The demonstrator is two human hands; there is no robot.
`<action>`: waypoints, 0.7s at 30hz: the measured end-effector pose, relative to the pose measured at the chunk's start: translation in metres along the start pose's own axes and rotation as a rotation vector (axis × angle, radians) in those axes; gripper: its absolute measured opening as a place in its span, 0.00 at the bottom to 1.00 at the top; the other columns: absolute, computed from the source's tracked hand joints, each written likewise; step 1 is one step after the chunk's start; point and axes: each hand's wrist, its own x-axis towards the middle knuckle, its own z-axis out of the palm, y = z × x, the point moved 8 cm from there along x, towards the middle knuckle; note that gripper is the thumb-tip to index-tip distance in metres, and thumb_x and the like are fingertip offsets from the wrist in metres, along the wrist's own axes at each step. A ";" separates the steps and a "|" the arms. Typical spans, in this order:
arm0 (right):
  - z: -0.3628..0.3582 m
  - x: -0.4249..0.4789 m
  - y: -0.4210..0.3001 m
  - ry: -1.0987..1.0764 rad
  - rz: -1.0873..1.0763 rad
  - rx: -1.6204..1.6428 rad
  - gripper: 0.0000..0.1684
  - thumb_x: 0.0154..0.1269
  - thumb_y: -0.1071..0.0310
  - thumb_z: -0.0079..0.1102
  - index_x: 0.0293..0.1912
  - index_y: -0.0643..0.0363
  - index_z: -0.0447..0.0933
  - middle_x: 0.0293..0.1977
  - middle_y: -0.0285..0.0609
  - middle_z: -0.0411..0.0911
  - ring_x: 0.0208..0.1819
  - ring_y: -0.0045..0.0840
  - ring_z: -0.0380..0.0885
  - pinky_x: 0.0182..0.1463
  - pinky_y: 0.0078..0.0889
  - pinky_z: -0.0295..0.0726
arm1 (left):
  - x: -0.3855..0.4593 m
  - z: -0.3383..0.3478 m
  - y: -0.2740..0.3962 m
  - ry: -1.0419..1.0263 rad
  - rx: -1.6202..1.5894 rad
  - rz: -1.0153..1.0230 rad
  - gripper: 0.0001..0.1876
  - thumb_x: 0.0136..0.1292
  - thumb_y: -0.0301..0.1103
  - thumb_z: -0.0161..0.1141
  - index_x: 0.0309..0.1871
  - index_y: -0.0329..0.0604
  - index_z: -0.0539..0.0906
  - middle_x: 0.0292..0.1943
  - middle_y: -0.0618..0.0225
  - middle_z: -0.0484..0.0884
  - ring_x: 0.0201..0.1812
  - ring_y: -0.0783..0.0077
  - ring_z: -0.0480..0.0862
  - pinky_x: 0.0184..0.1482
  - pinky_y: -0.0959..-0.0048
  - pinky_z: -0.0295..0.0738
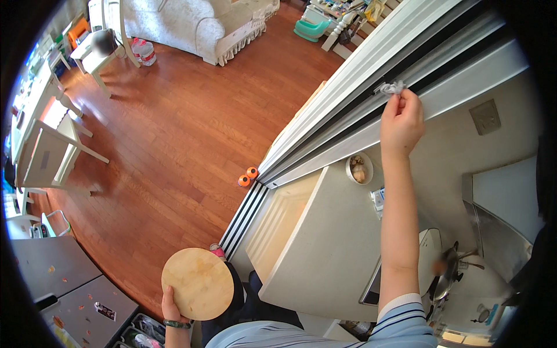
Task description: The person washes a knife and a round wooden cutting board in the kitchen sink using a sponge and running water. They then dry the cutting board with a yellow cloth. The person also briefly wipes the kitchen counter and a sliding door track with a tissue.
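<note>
My left hand (170,305) grips the rim of a round wooden cutting board (200,282), thumb on its upper face, low in front of my body. My right arm is raised across the counter. At its end, my right hand (404,119) pinches a small crumpled-looking clear plastic piece (392,87) in front of the dark tracks of the sliding door frame (348,104). Whether this piece is fixed to the frame cannot be told. The right thumb and forefinger meet just below it; the other fingers are curled in.
A kitchen counter (335,243) bears a white bowl of food (359,168) and a pan (446,278). Orange-topped containers (247,176) stand by the door's floor track (243,213). A grey refrigerator (82,300) is at lower left; chairs (65,161) and a sofa (169,26) lie beyond.
</note>
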 end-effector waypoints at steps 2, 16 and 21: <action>0.015 -0.013 -0.002 -0.047 -0.056 -0.046 0.04 0.56 0.71 0.53 0.34 0.57 0.70 0.28 0.41 0.72 0.29 0.35 0.73 0.29 0.35 0.73 | 0.003 -0.005 -0.006 -0.002 -0.033 -0.019 0.29 0.61 0.50 0.47 0.60 0.41 0.64 0.56 0.56 0.70 0.53 0.55 0.73 0.55 0.57 0.68; 0.093 -0.142 0.011 -0.246 0.017 0.026 0.08 0.56 0.72 0.51 0.38 0.59 0.67 0.31 0.46 0.69 0.32 0.41 0.72 0.32 0.38 0.74 | -0.005 -0.011 0.000 0.082 -0.081 0.012 0.27 0.63 0.49 0.45 0.60 0.40 0.64 0.56 0.57 0.70 0.53 0.55 0.73 0.55 0.58 0.68; 0.132 -0.237 0.035 -0.656 0.185 -0.006 0.06 0.57 0.72 0.50 0.36 0.58 0.66 0.34 0.45 0.71 0.31 0.41 0.72 0.28 0.37 0.73 | -0.011 -0.002 0.003 0.075 -0.076 0.004 0.27 0.63 0.48 0.45 0.60 0.40 0.64 0.56 0.57 0.70 0.53 0.55 0.73 0.55 0.58 0.68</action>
